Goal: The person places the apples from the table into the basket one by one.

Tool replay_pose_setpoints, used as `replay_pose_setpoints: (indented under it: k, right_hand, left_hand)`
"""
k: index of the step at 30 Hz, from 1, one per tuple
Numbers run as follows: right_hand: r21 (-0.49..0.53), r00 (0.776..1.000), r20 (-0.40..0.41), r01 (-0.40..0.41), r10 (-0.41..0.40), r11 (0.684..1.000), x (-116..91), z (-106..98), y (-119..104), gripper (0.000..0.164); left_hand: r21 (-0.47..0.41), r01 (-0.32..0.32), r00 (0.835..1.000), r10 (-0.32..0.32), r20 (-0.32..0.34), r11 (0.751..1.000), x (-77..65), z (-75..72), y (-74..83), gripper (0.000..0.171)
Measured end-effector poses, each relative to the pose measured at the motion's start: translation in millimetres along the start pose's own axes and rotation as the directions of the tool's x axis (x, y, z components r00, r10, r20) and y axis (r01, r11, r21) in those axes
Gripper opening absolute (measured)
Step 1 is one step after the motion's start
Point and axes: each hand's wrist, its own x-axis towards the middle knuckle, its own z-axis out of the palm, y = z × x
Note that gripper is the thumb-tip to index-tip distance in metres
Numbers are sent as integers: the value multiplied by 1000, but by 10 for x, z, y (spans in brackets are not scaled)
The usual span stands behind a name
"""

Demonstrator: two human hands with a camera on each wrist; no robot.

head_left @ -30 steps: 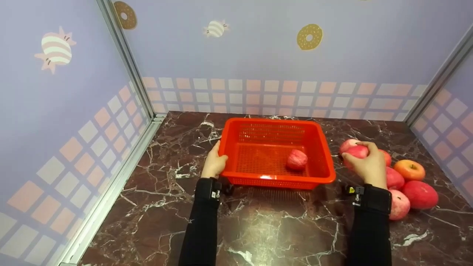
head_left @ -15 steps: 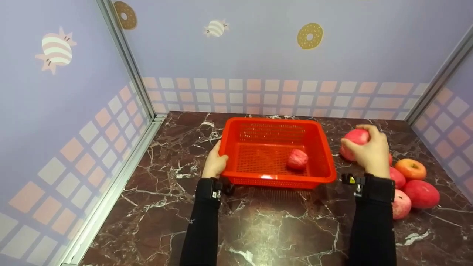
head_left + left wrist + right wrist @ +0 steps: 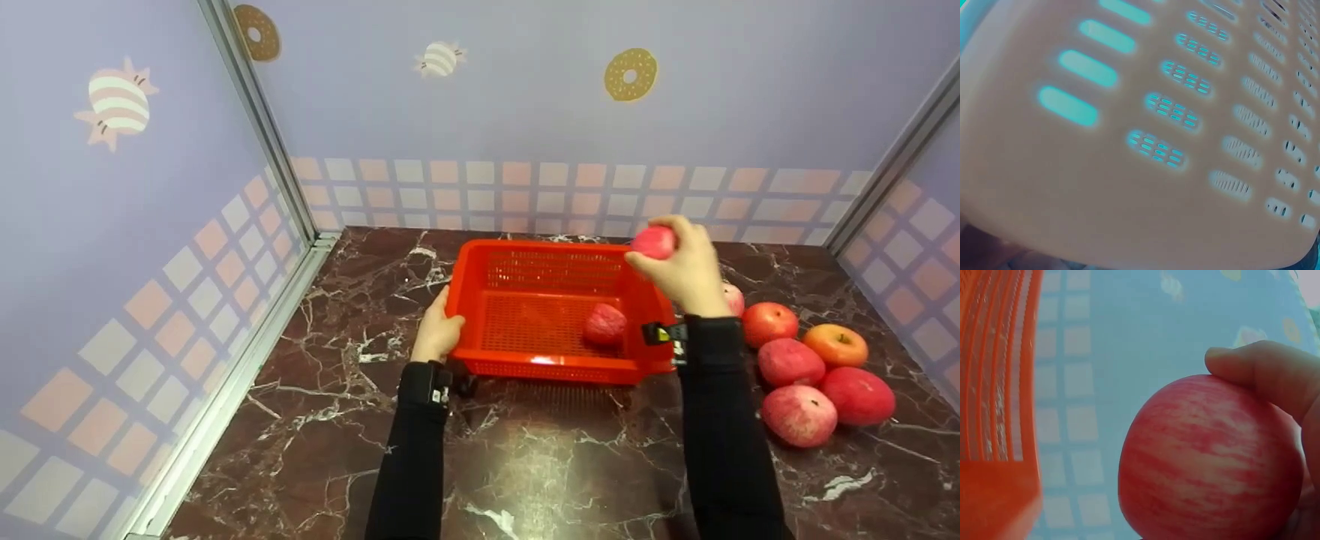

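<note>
Grip of the right hand (image 3: pixel 688 274) is closing fingers and thumb round a red apple (image 3: pixel 654 243), holding it up by the rear right corner of the red basket (image 3: pixel 551 361). The left hand (image 3: pixel 437 330) is clasping the basket's left side. Another apple (image 3: pixel 604 325) is sitting inside; more apples (image 3: pixel 791 362) are resting on the counter (image 3: pixel 570 465) to the right.

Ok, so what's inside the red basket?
One red apple sits inside, toward the right end. The right hand and its held apple cover the far right corner of the basket, so I can't see there.
</note>
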Motion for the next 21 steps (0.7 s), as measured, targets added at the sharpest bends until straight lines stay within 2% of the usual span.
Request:
replay_pose_setpoints:
  k: [12, 21]
  right_hand:
    - [50, 989, 112, 94, -99, 994, 195, 576, -342, 61]
    - [100, 971, 186, 132, -149, 986, 218, 948, -429, 60]
  left_hand:
    - [8, -10, 1000, 10, -6, 1000, 7, -2, -13, 79]
    - [28, -6, 1000, 6, -10, 1000, 7, 3, -11, 78]
